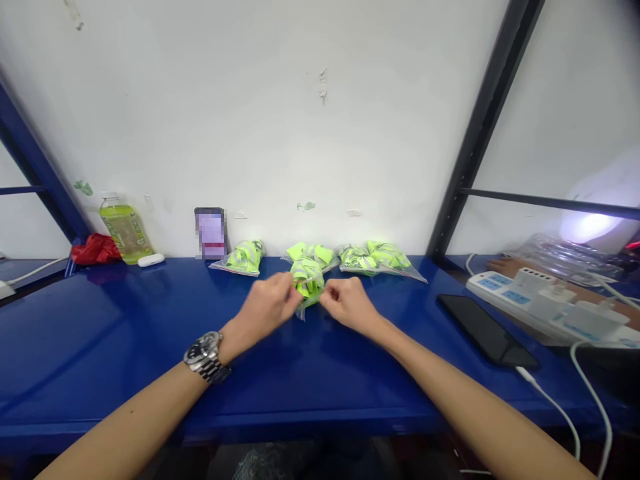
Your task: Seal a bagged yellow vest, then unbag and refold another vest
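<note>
Between my two hands is a clear plastic zip bag with folded neon yellow-green fabric and grey reflective strips inside. My left hand, with a metal watch at the wrist, is closed on the bag's left edge. Closed at the bag's right edge is my right hand, its fingertips pinched together. Just behind, against the wall, lie similar filled bags: one to the left, one in the middle, and two overlapping on the right.
A phone leans on the wall near a white case, a drink bottle and red plastic. On the right, a charging phone lies beside a power strip with plugs and cables. Dark shelf posts flank the blue table.
</note>
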`<state>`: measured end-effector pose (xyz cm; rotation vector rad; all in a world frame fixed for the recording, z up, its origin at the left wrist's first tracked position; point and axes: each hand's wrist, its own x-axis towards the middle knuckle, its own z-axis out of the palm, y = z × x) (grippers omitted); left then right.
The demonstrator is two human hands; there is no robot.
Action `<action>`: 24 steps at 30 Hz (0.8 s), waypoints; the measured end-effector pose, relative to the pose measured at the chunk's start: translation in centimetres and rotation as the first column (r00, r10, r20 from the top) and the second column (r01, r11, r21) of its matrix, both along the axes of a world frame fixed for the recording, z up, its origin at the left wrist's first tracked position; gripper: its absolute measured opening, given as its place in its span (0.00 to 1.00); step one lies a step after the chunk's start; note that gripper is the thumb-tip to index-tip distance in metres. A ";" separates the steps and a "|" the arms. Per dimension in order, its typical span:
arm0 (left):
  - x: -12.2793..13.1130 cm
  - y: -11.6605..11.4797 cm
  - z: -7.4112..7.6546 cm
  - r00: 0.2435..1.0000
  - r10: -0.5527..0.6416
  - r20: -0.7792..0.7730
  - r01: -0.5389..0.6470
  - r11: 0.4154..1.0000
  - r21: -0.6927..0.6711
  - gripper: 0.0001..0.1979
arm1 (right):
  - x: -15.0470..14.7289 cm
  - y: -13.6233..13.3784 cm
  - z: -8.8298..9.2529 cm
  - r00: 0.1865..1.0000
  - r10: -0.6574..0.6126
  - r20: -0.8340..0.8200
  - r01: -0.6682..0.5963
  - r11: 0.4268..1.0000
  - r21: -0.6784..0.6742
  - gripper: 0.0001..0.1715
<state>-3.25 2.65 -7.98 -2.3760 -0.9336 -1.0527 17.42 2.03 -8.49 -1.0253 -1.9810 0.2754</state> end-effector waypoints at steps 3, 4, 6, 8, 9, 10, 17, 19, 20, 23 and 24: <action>-1.1 0.4 0.5 0.999 0.034 0.033 -0.034 0.999 0.005 0.09 | 1.0 0.3 0.1 0.998 -0.067 0.011 0.067 0.997 -0.037 0.13; -1.2 0.3 0.5 0.999 0.023 0.031 -0.023 1.000 -0.008 0.09 | 1.1 0.3 0.1 0.997 -0.072 0.032 0.074 0.996 -0.044 0.13; -0.9 0.0 0.4 0.999 -0.018 0.038 0.020 0.999 -0.049 0.08 | 1.1 0.3 0.1 0.991 -0.099 0.088 0.103 0.994 -0.040 0.13; -0.2 -0.5 0.2 0.996 -0.073 0.045 0.077 0.992 -0.097 0.08 | 1.0 0.3 0.0 0.982 -0.132 0.136 0.140 0.989 -0.053 0.13; 0.1 -0.7 0.1 0.994 -0.095 0.044 0.100 0.988 -0.117 0.09 | 0.9 0.2 -0.1 0.976 -0.153 0.153 0.164 0.984 -0.065 0.14; 0.4 -0.8 0.0 0.993 -0.113 0.043 0.118 0.984 -0.131 0.09 | 0.8 0.2 -0.1 0.970 -0.182 0.164 0.197 0.977 -0.077 0.14; 0.8 -1.2 -0.4 0.989 -0.148 0.020 0.150 0.982 -0.113 0.09 | -0.2 -0.8 0.0 0.956 -0.284 0.072 0.292 0.945 -0.145 0.28; 0.7 -1.4 -0.5 0.984 -0.179 -0.006 0.178 0.980 -0.083 0.09 | -0.3 -0.7 -0.1 0.971 -0.240 -0.011 0.234 0.957 -0.173 0.28; 0.7 -1.5 -0.5 0.979 -0.201 -0.027 0.198 0.977 -0.084 0.08 | -0.3 -0.5 -0.3 0.974 -0.214 -0.076 0.196 0.961 -0.195 0.26; 0.7 -1.7 -0.4 0.973 -0.224 -0.051 0.215 0.967 -0.138 0.09 | 0.1 0.2 -0.9 0.948 -0.164 -0.273 0.094 0.963 -0.252 0.20; 0.6 -1.6 -0.4 0.981 -0.194 -0.020 0.188 0.969 -0.163 0.10 | 0.2 0.5 -1.2 0.934 -0.159 -0.321 0.077 0.964 -0.254 0.19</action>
